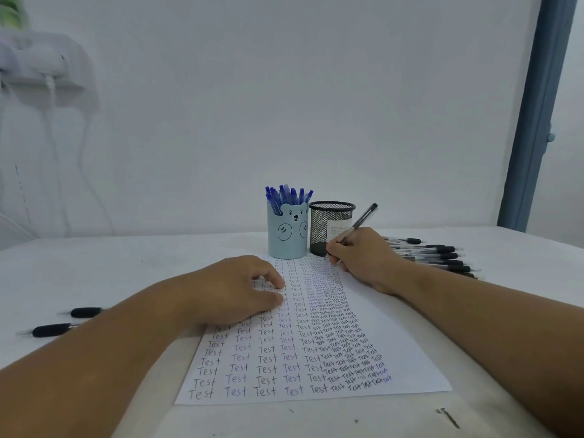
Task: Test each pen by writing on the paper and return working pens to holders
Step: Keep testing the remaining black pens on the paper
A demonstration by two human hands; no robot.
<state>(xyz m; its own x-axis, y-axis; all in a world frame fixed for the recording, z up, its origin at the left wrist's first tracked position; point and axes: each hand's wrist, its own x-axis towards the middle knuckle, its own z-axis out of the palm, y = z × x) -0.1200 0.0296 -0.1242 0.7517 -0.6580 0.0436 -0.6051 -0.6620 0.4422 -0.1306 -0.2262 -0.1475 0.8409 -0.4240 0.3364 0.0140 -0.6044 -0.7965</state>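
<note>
The step in hand is the writing test itself. The right hand [360,257] holds a black pen [360,221] in a writing pinch, fingers curled around the barrel. The tip is down at the far right corner of the paper [395,352], at about 1 o'clock from the sheet's centre, and the cap end leans up toward 1 o'clock. Whether ink comes out here I cannot tell; the tip is hidden by the fingers.

The left hand [234,289] rests on the paper at about 10 o'clock, fingers loosely bent, holding nothing and pressing the sheet so that it stays in place. The paper is almost full with rows of "Test".

Beyond the sheet, at 12 o'clock, stand the bear holder [287,235], full of blue pens [286,196], and just beside it on the right the mesh holder [330,227], which looks nearly empty. A pile of black pens [436,256] lies at 2 o'clock, and two pens [68,320] lie apart at 9 o'clock.

Next, I judge, the word must be finished and looked at. If the line is good, the pen probably goes to the mesh holder, a short lift to 11 o'clock from the hand.
</note>
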